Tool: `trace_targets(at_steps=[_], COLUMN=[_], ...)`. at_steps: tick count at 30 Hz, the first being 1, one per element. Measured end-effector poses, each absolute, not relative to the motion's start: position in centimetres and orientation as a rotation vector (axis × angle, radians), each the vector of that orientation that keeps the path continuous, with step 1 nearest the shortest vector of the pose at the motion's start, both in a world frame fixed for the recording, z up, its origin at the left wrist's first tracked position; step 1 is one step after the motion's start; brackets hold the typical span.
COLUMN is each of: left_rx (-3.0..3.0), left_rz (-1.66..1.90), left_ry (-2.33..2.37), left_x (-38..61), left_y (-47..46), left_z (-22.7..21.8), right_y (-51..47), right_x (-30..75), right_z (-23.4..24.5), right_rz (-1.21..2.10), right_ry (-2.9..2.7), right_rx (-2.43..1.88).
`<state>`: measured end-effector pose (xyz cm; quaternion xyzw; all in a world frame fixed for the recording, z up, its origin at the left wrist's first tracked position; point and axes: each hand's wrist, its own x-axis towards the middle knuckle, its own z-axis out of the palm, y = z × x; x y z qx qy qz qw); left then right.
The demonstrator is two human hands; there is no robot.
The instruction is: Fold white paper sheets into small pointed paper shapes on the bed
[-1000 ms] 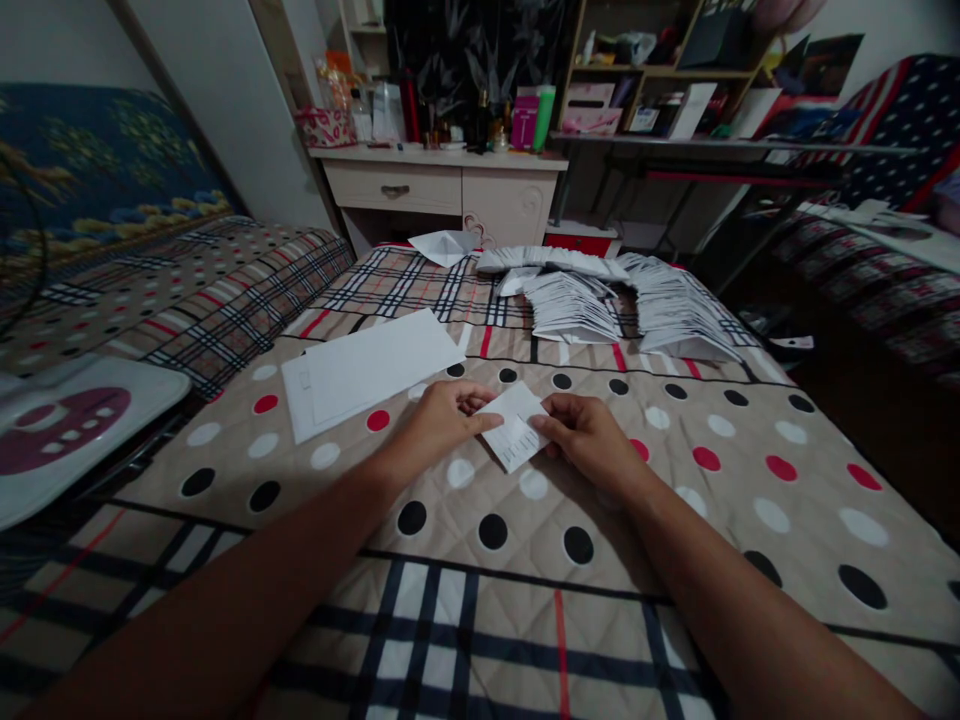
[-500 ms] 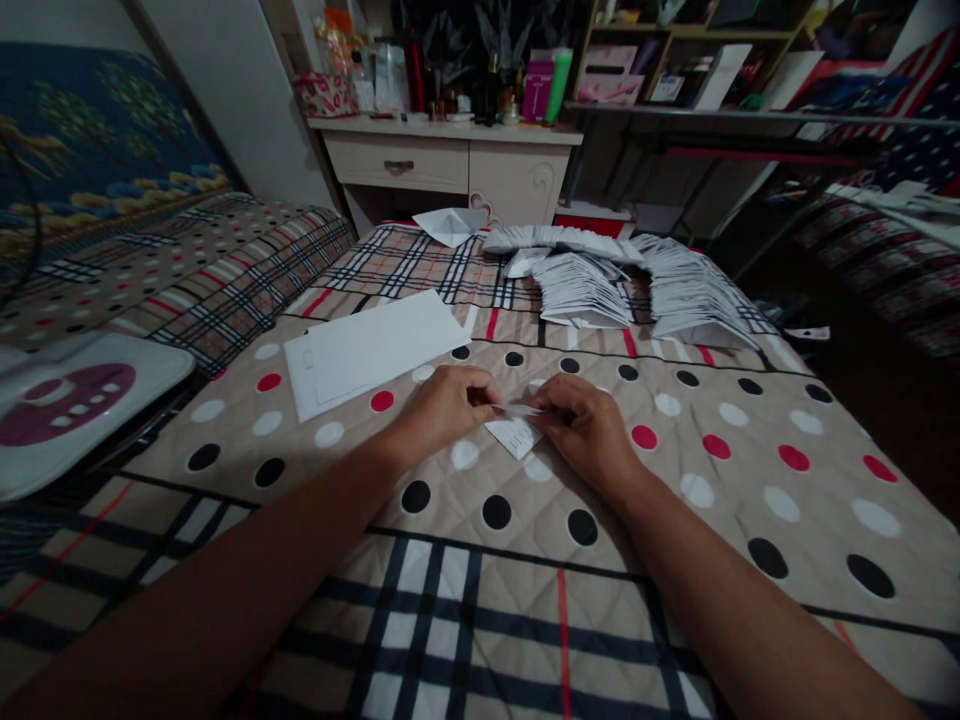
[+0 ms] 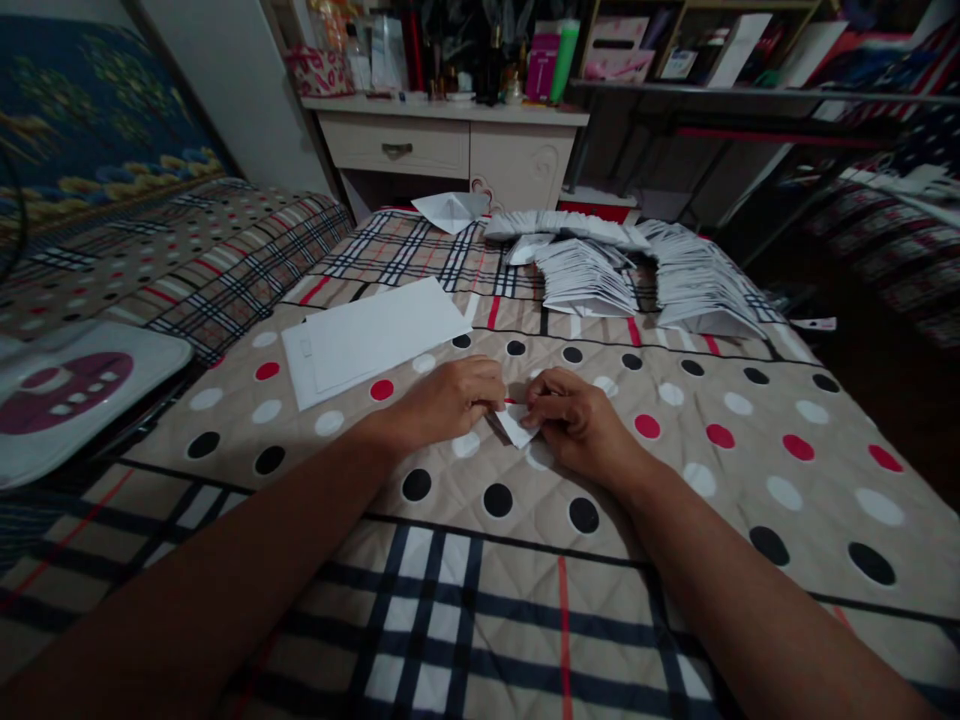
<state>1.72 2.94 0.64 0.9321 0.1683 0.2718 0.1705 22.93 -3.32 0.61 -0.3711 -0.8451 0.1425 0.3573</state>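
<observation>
A small piece of folded white paper [image 3: 517,428] lies on the bedspread between my two hands. Its upper part is partly hidden by my fingers. My left hand [image 3: 463,400] pinches the paper's left side, fingers closed. On the other side, my right hand [image 3: 574,418] grips the right edge between thumb and curled fingers. Left of my hands rests a stack of flat white paper sheets [image 3: 382,335]. Farther back stand rows of folded paper pieces: a middle row [image 3: 589,280], a right row [image 3: 701,285] and a row lying across the back [image 3: 566,228].
A quilted bedspread [image 3: 420,540] with dots and plaid bands lies under everything. One folded white paper [image 3: 450,210] sits at its far edge. At left is a white plastic lid [image 3: 150,350] with a purple oval. A white dresser [image 3: 405,150] with bottles stands behind the bed.
The paper's upper flap has come down toward me, covering the printed lines seen before. My fingers have shifted slightly along its edges. The view has tilted down a little.
</observation>
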Motion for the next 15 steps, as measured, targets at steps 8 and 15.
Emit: trace_targets(at_steps=[8, 15], left_rx=[2.7, 2.746], left_rz=[0.793, 0.837], left_ry=[0.46, 0.519], left_x=[1.73, 1.75], left_y=[2.65, 2.61], left_z=[0.94, 0.82], right_y=[-3.59, -3.62], right_x=[22.89, 23.1], right_z=[0.91, 0.94], right_rz=[0.427, 0.359], right_ry=[-2.155, -2.159], right_rx=[-1.104, -1.16])
